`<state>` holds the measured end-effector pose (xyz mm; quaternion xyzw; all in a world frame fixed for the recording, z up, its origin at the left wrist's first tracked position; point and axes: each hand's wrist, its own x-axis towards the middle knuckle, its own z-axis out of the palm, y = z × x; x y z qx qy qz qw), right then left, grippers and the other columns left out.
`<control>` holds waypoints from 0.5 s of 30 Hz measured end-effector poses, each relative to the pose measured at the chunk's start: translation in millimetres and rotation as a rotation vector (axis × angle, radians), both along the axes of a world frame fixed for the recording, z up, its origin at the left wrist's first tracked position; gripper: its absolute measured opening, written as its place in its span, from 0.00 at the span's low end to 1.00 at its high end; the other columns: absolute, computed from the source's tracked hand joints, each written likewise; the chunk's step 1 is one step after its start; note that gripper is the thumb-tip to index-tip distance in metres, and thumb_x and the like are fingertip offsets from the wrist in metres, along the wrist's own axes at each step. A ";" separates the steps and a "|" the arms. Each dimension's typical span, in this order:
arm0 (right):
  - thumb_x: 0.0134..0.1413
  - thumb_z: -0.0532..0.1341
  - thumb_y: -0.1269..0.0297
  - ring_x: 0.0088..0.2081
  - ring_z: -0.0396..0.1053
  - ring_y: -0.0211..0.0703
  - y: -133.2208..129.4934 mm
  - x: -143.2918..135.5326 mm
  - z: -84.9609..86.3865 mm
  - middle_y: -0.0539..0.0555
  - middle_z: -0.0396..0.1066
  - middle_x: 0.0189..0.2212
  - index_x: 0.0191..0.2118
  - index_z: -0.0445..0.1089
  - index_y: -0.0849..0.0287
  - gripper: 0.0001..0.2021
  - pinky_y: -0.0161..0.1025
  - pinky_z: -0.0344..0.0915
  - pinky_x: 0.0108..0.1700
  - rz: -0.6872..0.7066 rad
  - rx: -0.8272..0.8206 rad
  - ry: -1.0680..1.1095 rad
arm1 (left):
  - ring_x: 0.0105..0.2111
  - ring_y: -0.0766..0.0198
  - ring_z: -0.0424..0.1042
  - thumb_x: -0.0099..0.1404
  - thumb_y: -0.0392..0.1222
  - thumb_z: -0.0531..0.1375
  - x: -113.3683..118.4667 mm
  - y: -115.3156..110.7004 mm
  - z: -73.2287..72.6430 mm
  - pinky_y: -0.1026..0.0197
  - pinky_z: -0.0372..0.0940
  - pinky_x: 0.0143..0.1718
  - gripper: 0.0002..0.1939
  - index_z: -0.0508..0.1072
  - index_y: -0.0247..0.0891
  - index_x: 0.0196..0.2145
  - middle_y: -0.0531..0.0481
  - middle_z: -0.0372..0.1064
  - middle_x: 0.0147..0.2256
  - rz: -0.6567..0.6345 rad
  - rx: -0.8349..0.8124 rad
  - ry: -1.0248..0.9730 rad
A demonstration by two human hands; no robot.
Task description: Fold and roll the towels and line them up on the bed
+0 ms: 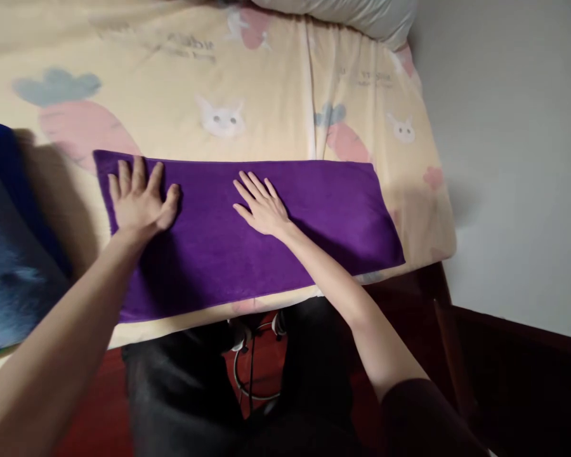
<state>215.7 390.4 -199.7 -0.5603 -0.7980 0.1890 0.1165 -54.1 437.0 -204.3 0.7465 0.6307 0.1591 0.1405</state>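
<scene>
A purple towel (209,254) lies spread flat along the near edge of the bed, its long side running left to right. Near its left end, my left hand (141,200) rests palm down with the fingers spread. My right hand (264,206) lies flat around the towel's middle, fingers stretched out and pointing up and left. Neither hand grips the cloth. Part of the towel's left edge is hidden under my left wrist and forearm.
Beneath the towel is a cream bedsheet (171,108) printed with carrots and rabbits. A blue fluffy item (14,254) sits at the left, and a pale pillow (352,16) at the far side. A grey wall (514,158) borders the right. Cables (242,381) hang below the bed edge.
</scene>
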 end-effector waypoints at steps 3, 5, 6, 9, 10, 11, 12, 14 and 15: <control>0.74 0.52 0.50 0.79 0.31 0.52 0.5 29.5 -10.1 0.50 0.37 0.79 0.79 0.40 0.53 0.36 0.60 0.27 0.79 0.008 0.003 -0.001 | 0.76 0.41 0.34 0.74 0.67 0.44 -0.6 -2.2 1.8 0.35 0.29 0.74 0.44 0.56 0.32 0.74 0.39 0.37 0.77 -0.001 0.020 -0.030; 0.75 0.50 0.50 0.79 0.31 0.52 -2.3 70.0 -10.4 0.50 0.37 0.79 0.79 0.42 0.53 0.34 0.60 0.27 0.79 -0.035 0.007 -0.040 | 0.76 0.40 0.33 0.73 0.69 0.44 0.6 -3.5 4.6 0.35 0.28 0.74 0.46 0.55 0.32 0.74 0.40 0.36 0.77 -0.011 0.018 -0.042; 0.75 0.48 0.50 0.79 0.32 0.52 -3.5 92.7 -9.6 0.50 0.37 0.79 0.79 0.42 0.53 0.34 0.61 0.27 0.79 -0.066 0.005 -0.067 | 0.76 0.39 0.33 0.72 0.70 0.43 1.4 -4.1 6.2 0.35 0.28 0.74 0.47 0.55 0.32 0.74 0.40 0.36 0.77 -0.015 0.013 -0.047; 0.75 0.45 0.49 0.79 0.33 0.54 -7.1 161.6 -7.3 0.50 0.37 0.79 0.79 0.41 0.52 0.33 0.64 0.29 0.78 -0.172 -0.002 -0.144 | 0.76 0.38 0.32 0.71 0.70 0.43 3.6 -5.5 9.7 0.35 0.26 0.73 0.48 0.54 0.31 0.75 0.38 0.35 0.77 -0.018 -0.004 -0.054; 0.75 0.44 0.49 0.79 0.33 0.55 -8.8 184.0 -7.2 0.50 0.37 0.79 0.79 0.40 0.52 0.33 0.65 0.30 0.78 -0.210 -0.002 -0.171 | 0.76 0.38 0.32 0.71 0.70 0.43 4.1 -5.8 10.0 0.35 0.26 0.73 0.48 0.54 0.30 0.75 0.38 0.35 0.77 -0.020 -0.007 -0.054; 0.75 0.44 0.49 0.79 0.34 0.56 -10.8 206.1 -7.4 0.51 0.37 0.79 0.79 0.39 0.53 0.34 0.65 0.32 0.78 -0.248 0.000 -0.199 | 0.76 0.38 0.31 0.71 0.70 0.43 4.3 -6.1 9.8 0.35 0.26 0.73 0.49 0.53 0.30 0.75 0.39 0.35 0.77 -0.023 -0.009 -0.052; 0.75 0.43 0.49 0.79 0.35 0.56 -13.1 228.1 -8.2 0.53 0.37 0.79 0.79 0.39 0.54 0.34 0.66 0.33 0.77 -0.287 0.005 -0.228 | 0.76 0.38 0.31 0.71 0.70 0.43 4.5 -6.4 9.3 0.35 0.26 0.73 0.49 0.53 0.30 0.75 0.39 0.34 0.77 -0.027 -0.012 -0.050; 0.75 0.42 0.50 0.78 0.36 0.57 -17.4 271.4 -10.7 0.56 0.39 0.79 0.79 0.40 0.56 0.34 0.66 0.36 0.77 -0.361 0.022 -0.277 | 0.76 0.39 0.31 0.70 0.71 0.43 4.6 -6.9 8.2 0.34 0.26 0.73 0.49 0.53 0.32 0.75 0.41 0.34 0.77 -0.026 -0.010 -0.045; 0.76 0.42 0.50 0.78 0.37 0.56 -18.9 292.0 -12.4 0.57 0.39 0.78 0.79 0.40 0.57 0.34 0.66 0.37 0.77 -0.392 0.032 -0.296 | 0.76 0.39 0.31 0.69 0.71 0.43 4.6 -7.1 8.2 0.34 0.26 0.73 0.49 0.53 0.32 0.75 0.41 0.34 0.77 -0.023 -0.012 -0.042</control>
